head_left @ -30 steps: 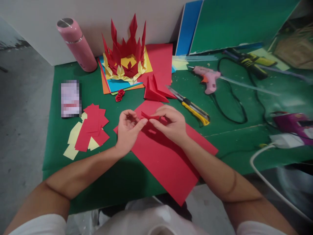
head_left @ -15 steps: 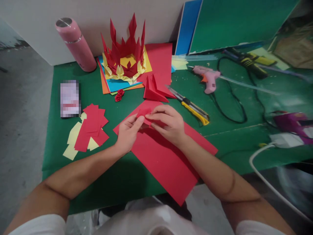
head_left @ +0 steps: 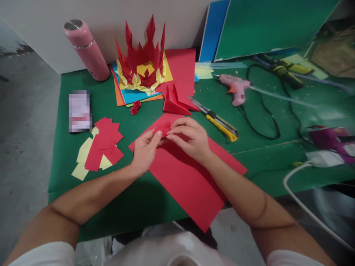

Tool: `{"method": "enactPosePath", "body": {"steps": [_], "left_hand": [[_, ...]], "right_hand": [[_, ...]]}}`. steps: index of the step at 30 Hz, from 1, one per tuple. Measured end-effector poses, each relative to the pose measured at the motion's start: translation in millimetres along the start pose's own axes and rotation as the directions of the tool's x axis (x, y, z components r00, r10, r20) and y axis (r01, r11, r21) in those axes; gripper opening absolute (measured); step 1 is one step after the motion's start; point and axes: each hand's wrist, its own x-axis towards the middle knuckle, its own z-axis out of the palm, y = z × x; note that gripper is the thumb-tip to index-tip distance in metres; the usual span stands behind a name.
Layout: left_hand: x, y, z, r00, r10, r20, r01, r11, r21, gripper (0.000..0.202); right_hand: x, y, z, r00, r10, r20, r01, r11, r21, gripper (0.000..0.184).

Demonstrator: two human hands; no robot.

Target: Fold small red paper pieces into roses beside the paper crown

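Observation:
Between both hands is a small folded piece of red paper [head_left: 163, 128], held above a large red paper sheet [head_left: 191, 184]. My left hand [head_left: 145, 149] is closed, pinching the piece's left side with thumb and fingers. From the right, my right hand [head_left: 191, 138] pinches its other edge with the fingertips. The fingers partly hide the folds. Just beyond the hands lie folded red paper points [head_left: 177, 103] and two small red paper roses [head_left: 135, 107]. Cut red paper strips [head_left: 102, 138] and pale yellow pieces [head_left: 81, 174] lie in a pile to the left.
A red and yellow paper crown [head_left: 146, 62] stands on coloured sheets at the back, beside a pink flask [head_left: 88, 51]. A yellow utility knife [head_left: 219, 123] and a pink glue gun [head_left: 235, 87] with its cord lie right. A blurred-out phone-like object [head_left: 80, 111] lies left.
The small red piece has been turned and folded smaller between my fingers. My right fingertips have shifted slightly along its edge; the left hand has barely moved.

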Motion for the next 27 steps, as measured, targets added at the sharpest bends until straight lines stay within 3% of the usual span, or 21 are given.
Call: {"method": "enactPosePath", "body": {"steps": [10, 27], "left_hand": [[-0.7, 0.7, -0.5, 0.999, -0.004, 0.048, 0.001, 0.999, 0.050, 0.036], [-2.5, 2.7, -0.7, 0.999, 0.013, 0.031, -0.017, 0.993, 0.118, 0.034]], "right_hand": [[1.2, -1.2, 2.9, 0.976, 0.217, 0.011, -0.218, 0.976, 0.028, 0.014], [1.0, -4.5, 4.3, 0.965, 0.262, -0.009, -0.260, 0.961, 0.092, 0.018]]}}
